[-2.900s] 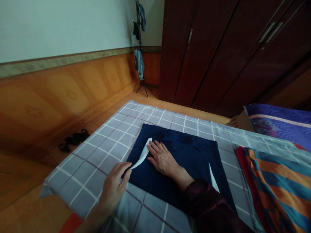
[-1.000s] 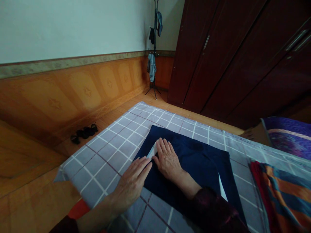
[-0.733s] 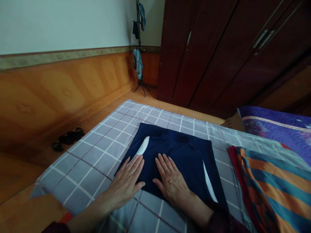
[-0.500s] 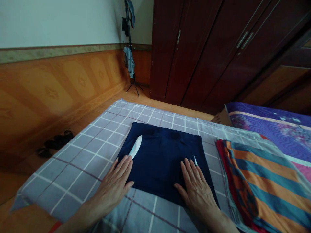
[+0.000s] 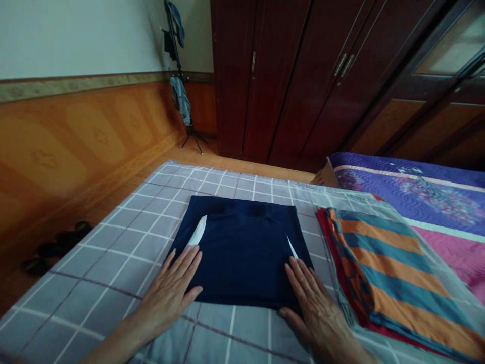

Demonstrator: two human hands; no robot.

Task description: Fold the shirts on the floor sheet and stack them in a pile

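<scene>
A folded navy-blue garment (image 5: 242,247) with a white stripe near each side lies flat on a grey checked cloth (image 5: 113,253). My left hand (image 5: 172,283) rests on its near left corner, fingers stretched out over the lower end of the left stripe. On the near right corner lies my right hand (image 5: 312,298), palm down, its fingertips just below the right stripe and its thumb at the near edge. Neither hand grasps the fabric.
Right of the garment is a stack of folded clothes (image 5: 394,273), orange and teal stripes on top, red beneath. A purple and pink bedcover (image 5: 424,197) lies beyond it. Dark wardrobes (image 5: 280,76), a coat stand (image 5: 178,60) and black footwear (image 5: 56,247) stand around.
The view has turned slightly to the right. My right hand has slid toward me, down to the garment's near edge, baring more of the right stripe. My left hand stays on the left corner.
</scene>
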